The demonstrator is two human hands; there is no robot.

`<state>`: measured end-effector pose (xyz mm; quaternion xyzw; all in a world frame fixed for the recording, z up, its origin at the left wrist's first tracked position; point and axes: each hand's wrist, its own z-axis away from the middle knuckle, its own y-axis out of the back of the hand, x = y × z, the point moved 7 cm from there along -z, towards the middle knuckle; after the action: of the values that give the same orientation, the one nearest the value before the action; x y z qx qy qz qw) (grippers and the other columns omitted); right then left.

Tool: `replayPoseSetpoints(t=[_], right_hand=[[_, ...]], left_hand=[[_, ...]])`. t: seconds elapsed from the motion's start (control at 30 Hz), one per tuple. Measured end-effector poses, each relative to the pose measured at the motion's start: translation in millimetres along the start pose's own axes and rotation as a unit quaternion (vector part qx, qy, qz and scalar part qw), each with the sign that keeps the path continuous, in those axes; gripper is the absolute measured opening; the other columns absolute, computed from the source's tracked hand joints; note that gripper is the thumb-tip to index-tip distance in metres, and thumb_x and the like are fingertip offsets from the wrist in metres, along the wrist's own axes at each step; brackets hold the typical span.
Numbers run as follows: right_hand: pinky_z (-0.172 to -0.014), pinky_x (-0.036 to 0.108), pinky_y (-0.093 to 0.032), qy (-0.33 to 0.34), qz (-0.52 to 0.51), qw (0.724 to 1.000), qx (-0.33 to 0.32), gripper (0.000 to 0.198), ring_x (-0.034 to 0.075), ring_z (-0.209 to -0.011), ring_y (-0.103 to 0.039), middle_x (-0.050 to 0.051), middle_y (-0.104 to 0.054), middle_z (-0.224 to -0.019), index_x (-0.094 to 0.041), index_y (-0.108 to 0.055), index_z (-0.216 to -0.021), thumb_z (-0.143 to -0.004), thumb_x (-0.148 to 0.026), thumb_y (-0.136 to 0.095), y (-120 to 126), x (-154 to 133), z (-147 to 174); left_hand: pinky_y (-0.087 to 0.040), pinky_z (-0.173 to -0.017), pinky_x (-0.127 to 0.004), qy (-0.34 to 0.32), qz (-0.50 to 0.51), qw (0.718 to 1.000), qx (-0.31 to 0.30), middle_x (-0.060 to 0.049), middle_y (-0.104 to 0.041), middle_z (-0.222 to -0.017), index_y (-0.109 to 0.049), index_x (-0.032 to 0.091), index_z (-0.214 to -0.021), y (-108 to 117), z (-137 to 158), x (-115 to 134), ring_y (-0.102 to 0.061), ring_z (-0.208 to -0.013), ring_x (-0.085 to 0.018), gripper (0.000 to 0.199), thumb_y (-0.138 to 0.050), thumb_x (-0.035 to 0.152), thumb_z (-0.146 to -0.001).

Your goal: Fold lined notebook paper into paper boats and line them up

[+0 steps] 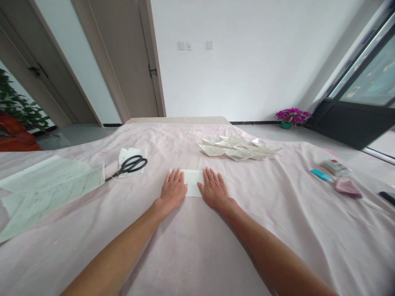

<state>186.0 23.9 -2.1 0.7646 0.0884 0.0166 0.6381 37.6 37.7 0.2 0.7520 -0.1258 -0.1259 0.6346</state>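
Observation:
A small rectangle of lined white paper (193, 183) lies flat on the pink cloth before me. On its left part rests my left hand (174, 189), palm down with the fingers stretched out. My right hand (214, 188) lies flat over its right end, fingers slightly spread and the thumb toward the middle. Both hands cover the ends of the paper, so only its middle and a bit of the far edge show. Neither hand grips anything. Beyond my right hand sits a cluster of folded paper boats (239, 149).
Black-handled scissors (132, 164) lie at the left on small white paper pieces (128, 154), beside large written sheets (61, 185). To the right are a small box (336, 167), a blue piece (321, 174) and a pink item (347, 187). The pink cloth (197, 246) has wrinkles.

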Motion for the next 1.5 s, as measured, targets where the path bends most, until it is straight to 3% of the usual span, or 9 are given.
replayPoseSetpoints(t=[0.1,0.17,0.43,0.57,0.7,1.0,1.27,1.37,1.5], right_hand=[[-0.119,0.048,-0.015,0.004,0.005,1.0,0.006,0.064,0.03,-0.146,-0.023,0.017,-0.025,-0.157,-0.005,-0.033,-0.15,-0.099,-0.042,-0.03,1.6,0.3,0.7],[-0.119,0.048,-0.015,0.006,0.011,1.0,0.009,0.063,0.029,-0.146,-0.023,0.016,-0.026,-0.157,-0.005,-0.033,-0.15,-0.1,-0.042,-0.03,1.6,0.7,0.8],[-0.119,0.047,-0.013,0.007,0.008,1.0,0.002,0.064,0.028,-0.147,-0.021,0.015,-0.023,-0.158,-0.005,-0.03,-0.151,-0.1,-0.043,-0.029,-1.9,3.4,1.0],[-0.12,0.043,-0.015,-0.045,-0.029,0.999,0.012,0.065,0.028,-0.147,-0.022,0.016,-0.025,-0.158,-0.004,-0.028,-0.152,-0.099,-0.042,-0.034,-0.9,17.8,1.3],[-0.118,0.041,-0.019,-0.1,-0.079,0.992,0.012,0.062,0.027,-0.146,-0.023,0.015,-0.029,-0.157,-0.006,-0.035,-0.149,-0.097,-0.04,-0.039,0.1,32.0,1.1],[-0.114,0.042,-0.027,-0.074,-0.192,0.978,0.044,0.044,0.026,-0.138,-0.038,0.008,-0.05,-0.145,-0.021,-0.059,-0.129,-0.087,-0.031,-0.056,9.6,38.5,-0.1],[-0.094,0.039,-0.044,-0.086,-0.225,0.965,0.103,0.011,0.025,-0.105,-0.059,0.007,-0.068,-0.111,-0.021,-0.068,-0.09,-0.083,-0.027,-0.062,16.6,45.8,-7.9],[-0.094,0.041,-0.045,-0.032,-0.234,0.954,0.182,0.007,0.025,-0.106,-0.058,0.007,-0.068,-0.108,-0.021,-0.065,-0.083,-0.086,-0.022,-0.059,33.9,36.9,-1.7],[-0.102,0.043,-0.042,0.161,-0.254,0.923,0.24,0.009,0.023,-0.118,-0.055,0.005,-0.07,-0.109,-0.023,-0.061,-0.093,-0.089,-0.016,-0.056,57.0,1.1,18.1]], left_hand=[[-0.019,-0.118,-0.049,-0.024,0.041,0.999,-0.012,-0.016,-0.029,-0.158,-0.033,0.014,-0.15,-6.3,-9.5,23.2,-0.024,-0.147,-0.031,0.059,-0.029,0.044,-0.099],[-0.018,-0.118,-0.05,-0.031,0.046,0.998,-0.017,-0.014,-0.027,-0.159,-0.033,0.018,-0.15,-9.1,-12.9,24.3,-0.023,-0.147,-0.031,0.059,-0.027,0.047,-0.099],[-0.019,-0.117,-0.051,0.034,0.018,0.999,-0.023,-0.014,-0.026,-0.159,-0.031,0.018,-0.151,-15.2,-13.1,-47.6,-0.024,-0.147,-0.031,0.059,-0.028,0.046,-0.1],[-0.021,-0.116,-0.052,0.042,0.0,0.999,-0.007,-0.017,-0.029,-0.158,-0.032,0.015,-0.15,-19.1,-10.7,-62.0,-0.026,-0.146,-0.033,0.059,-0.029,0.044,-0.1],[-0.024,-0.114,-0.053,0.03,-0.012,0.999,0.029,-0.02,-0.033,-0.155,-0.034,0.014,-0.149,-17.1,-7.0,-60.1,-0.031,-0.143,-0.034,0.058,-0.031,0.045,-0.099],[-0.032,-0.112,-0.053,-0.024,0.028,0.989,0.142,-0.022,-0.036,-0.153,-0.028,0.015,-0.15,-5.3,0.6,-52.5,-0.032,-0.143,-0.035,0.063,-0.043,0.045,-0.097],[-0.034,-0.114,-0.05,-0.119,0.076,0.965,0.221,-0.017,-0.039,-0.152,-0.029,0.016,-0.15,19.8,6.2,-35.4,-0.028,-0.145,-0.031,0.064,-0.053,0.034,-0.094],[-0.034,-0.115,-0.049,-0.15,0.092,0.95,0.258,-0.015,-0.042,-0.151,-0.026,0.018,-0.151,36.6,11.3,-28.3,-0.03,-0.144,-0.029,0.066,-0.053,0.034,-0.094],[-0.035,-0.113,-0.048,-0.181,0.102,0.924,0.32,-0.015,-0.05,-0.145,-0.032,0.018,-0.149,60.6,20.9,-19.3,-0.037,-0.14,-0.03,0.069,-0.056,0.046,-0.092]])
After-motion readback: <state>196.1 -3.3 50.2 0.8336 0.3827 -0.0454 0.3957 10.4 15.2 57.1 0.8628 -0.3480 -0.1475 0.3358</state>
